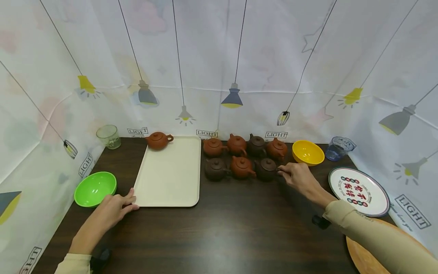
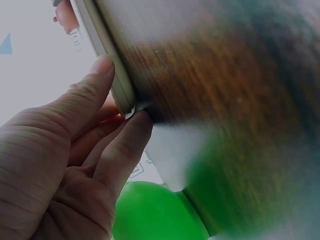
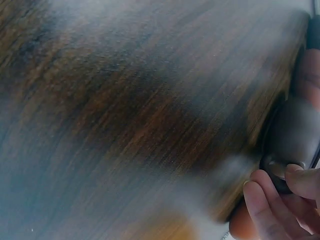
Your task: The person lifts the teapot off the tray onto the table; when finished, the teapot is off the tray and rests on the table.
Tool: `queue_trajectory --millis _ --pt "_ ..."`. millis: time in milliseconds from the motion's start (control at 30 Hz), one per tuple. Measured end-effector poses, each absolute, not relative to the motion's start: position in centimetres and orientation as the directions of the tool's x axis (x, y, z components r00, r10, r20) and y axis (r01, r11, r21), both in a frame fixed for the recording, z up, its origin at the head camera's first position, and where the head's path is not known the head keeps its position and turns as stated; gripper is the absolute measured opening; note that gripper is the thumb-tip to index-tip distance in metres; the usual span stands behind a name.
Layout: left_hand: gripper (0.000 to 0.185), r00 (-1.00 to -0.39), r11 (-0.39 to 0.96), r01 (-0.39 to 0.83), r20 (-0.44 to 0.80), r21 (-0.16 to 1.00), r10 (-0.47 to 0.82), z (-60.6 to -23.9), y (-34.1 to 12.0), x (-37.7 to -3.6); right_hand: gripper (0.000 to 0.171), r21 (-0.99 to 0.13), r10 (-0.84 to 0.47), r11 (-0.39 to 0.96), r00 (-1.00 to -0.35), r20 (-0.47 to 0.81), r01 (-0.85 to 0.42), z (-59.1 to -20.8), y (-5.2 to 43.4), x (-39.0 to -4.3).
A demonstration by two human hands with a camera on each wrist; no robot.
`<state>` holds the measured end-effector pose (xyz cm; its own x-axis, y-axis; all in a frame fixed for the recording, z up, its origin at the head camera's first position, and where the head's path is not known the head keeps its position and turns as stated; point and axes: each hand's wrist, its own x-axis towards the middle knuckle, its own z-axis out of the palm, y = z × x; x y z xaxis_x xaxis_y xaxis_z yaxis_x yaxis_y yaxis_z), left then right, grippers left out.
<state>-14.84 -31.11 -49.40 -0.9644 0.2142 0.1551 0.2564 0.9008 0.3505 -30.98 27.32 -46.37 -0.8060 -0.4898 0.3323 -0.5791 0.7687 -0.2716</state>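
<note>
My right hand (image 1: pixel 299 178) pinches the handle of a dark brown teapot (image 1: pixel 266 169) at the right end of the front row. In the right wrist view, thumb and fingers meet at that handle on the side of the dark pot (image 3: pixel 292 132). My left hand (image 1: pixel 114 208) is at the near left corner of a cream rectangular tray (image 1: pixel 167 177), its thumb and fingers pinching the rim (image 2: pixel 117 82) there in the left wrist view. A reddish-brown teapot (image 1: pixel 157 140) sits at the tray's far left corner.
Several red and dark teapots (image 1: pixel 241 167) stand in two rows right of the tray. A green bowl (image 1: pixel 96 189) and a clear glass (image 1: pixel 109 137) are at left. At right are a yellow bowl (image 1: pixel 308 153), blue glass (image 1: pixel 338 148), white plate (image 1: pixel 358 191) and round wooden board (image 1: pixel 362 255).
</note>
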Motion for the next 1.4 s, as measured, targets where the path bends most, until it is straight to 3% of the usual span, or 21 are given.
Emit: queue_trajectory --millis 167,367,433,500,600,667,733,833,933,1067,1200,1400 --pt "0.048 -0.962 0.902 0.265 0.155 0.341 0.224 -49.4 -31.6 -14.9 0.018 -0.247 -0.516 0.769 -0.801 0.304 -0.589 -46.2 26.6 -31.4" --pt "0.047 -0.959 0.899 0.277 0.159 0.341 0.235 -48.8 -31.9 -15.7 0.051 -0.124 -0.516 0.814 -0.804 0.296 -0.568 -43.1 24.7 -31.5" --pt "0.047 -0.96 0.898 0.273 0.152 0.344 0.234 -48.6 -32.0 -15.8 0.054 -0.119 -0.539 0.794 -0.782 0.314 -0.596 -41.5 22.8 -31.9" --pt "0.046 -0.961 0.9 0.271 0.147 0.341 0.234 -48.5 -32.2 -15.8 0.049 -0.195 -0.56 0.753 -0.767 0.312 -0.629 -39.9 19.9 -32.9" --pt "0.045 -0.961 0.903 0.271 0.142 0.333 0.236 -48.4 -32.3 -15.6 0.045 -0.506 -0.565 0.641 -0.801 0.197 -0.577 -38.1 14.2 -34.7" --pt "0.044 -0.962 0.905 0.27 0.141 0.33 0.235 -48.5 -32.3 -15.5 0.047 -0.737 -0.557 0.538 -0.829 0.054 -0.409 -37.7 10.1 -36.1" --pt "0.043 -0.959 0.905 0.279 0.14 0.322 0.245 -48.6 -32.1 -15.5 0.049 -0.868 -0.562 0.454 -0.821 -0.104 -0.2 -38.0 5.9 -37.6" --pt "0.046 -0.956 0.904 0.291 0.123 0.312 0.265 -48.9 -31.7 -15.3 0.051 -0.91 -0.6 0.415 -0.756 -0.262 -0.014 -39.4 0.1 -39.9" --pt "0.045 -0.952 0.901 0.307 0.108 0.307 0.287 -49.3 -31.3 -15.1 0.052 -0.903 -0.576 0.423 -0.745 -0.337 0.081 -41.1 -4.6 -41.6" --pt "0.04 -0.953 0.904 0.304 0.108 0.3 0.284 -49.6 -30.9 -14.9 0.051 -0.892 -0.466 0.426 -0.807 -0.362 0.154 -43.5 -8.9 -43.1" --pt "0.049 -0.958 0.907 0.287 0.107 0.309 0.267 -49.5 -30.8 -14.7 0.043 -0.888 -0.429 0.42 -0.82 -0.378 0.19 -45.9 -11.4 -43.5" --pt "0.058 -0.954 0.911 0.298 0.135 0.285 0.269 -49.3 -31.1 -15.1 0.026 -0.934 -0.454 0.236 -0.819 -0.35 0.268 -47.2 -12.3 -43.3"
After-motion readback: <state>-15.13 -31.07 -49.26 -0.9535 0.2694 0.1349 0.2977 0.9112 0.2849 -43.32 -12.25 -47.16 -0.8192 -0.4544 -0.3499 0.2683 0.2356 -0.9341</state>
